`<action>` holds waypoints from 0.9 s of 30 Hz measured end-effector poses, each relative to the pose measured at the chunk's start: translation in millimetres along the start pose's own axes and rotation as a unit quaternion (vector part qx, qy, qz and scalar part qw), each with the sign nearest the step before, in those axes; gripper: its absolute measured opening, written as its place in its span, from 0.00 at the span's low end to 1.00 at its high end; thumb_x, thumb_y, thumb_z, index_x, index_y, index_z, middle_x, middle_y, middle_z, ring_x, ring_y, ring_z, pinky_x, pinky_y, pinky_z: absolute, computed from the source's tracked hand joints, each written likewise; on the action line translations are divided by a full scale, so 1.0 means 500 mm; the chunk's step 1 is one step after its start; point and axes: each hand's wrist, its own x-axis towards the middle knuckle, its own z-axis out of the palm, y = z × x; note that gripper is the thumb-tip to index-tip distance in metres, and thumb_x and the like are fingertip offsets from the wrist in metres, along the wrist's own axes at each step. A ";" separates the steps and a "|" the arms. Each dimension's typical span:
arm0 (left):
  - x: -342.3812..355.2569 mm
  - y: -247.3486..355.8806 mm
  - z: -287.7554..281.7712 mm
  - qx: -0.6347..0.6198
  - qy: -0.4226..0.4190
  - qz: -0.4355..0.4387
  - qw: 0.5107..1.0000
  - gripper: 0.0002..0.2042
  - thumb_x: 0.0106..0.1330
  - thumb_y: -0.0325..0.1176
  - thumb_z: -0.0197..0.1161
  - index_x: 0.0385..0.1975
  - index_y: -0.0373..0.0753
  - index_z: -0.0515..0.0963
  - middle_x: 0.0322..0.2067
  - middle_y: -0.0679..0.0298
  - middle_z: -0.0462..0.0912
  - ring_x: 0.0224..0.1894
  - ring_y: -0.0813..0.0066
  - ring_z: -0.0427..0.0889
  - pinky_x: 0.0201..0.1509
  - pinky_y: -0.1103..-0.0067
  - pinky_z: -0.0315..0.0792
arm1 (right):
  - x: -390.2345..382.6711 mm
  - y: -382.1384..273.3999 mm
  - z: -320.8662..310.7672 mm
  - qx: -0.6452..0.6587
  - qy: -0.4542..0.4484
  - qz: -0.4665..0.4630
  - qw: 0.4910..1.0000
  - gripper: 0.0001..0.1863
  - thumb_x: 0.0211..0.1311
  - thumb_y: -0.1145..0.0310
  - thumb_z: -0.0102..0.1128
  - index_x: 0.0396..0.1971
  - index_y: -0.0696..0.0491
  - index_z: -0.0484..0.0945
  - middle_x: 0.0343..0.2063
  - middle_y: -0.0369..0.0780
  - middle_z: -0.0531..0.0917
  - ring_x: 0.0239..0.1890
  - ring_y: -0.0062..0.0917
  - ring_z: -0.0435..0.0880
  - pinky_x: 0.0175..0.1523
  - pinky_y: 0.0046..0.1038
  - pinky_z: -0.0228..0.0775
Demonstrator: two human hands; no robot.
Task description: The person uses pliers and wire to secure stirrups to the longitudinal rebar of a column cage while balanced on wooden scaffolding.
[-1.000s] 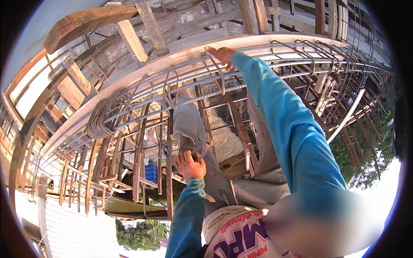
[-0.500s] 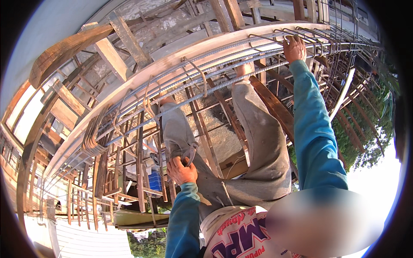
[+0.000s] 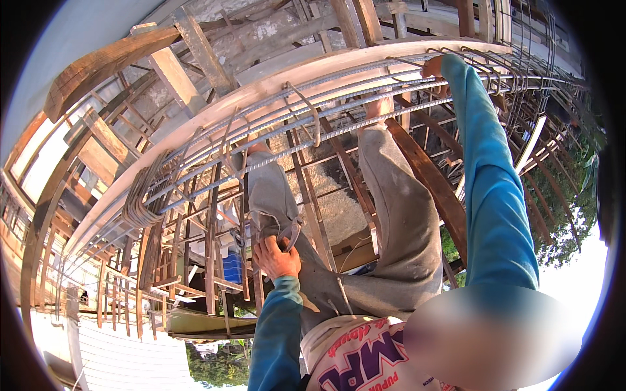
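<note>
Resting by the thigh, left hand [image 3: 277,259] has its fingers wrapped round a grey tool [image 3: 295,232], mostly hidden. Farther out, right hand [image 3: 433,67] is at the steel bars [image 3: 358,111]; its fingers look curled, grip cannot be told. Bars long, ribbed, grey, running both sides of those fingers. Spread of loops looks part done: spaced loops [image 3: 315,124] left of right fingers, some tilted; bunched loops [image 3: 140,195] farther left, still together. Pale plank [image 3: 261,86] just beyond bars.
</note>
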 end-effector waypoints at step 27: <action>0.018 0.014 -0.019 0.032 -0.007 0.034 0.999 0.18 0.38 0.36 0.66 0.30 0.40 0.69 0.30 0.57 0.74 0.38 0.52 0.72 0.42 0.59 0.64 | -0.294 -0.268 0.261 0.415 0.478 -0.157 0.758 0.13 0.57 0.64 0.61 0.34 0.59 0.77 0.27 0.47 0.80 0.30 0.40 0.81 0.37 0.33 0.71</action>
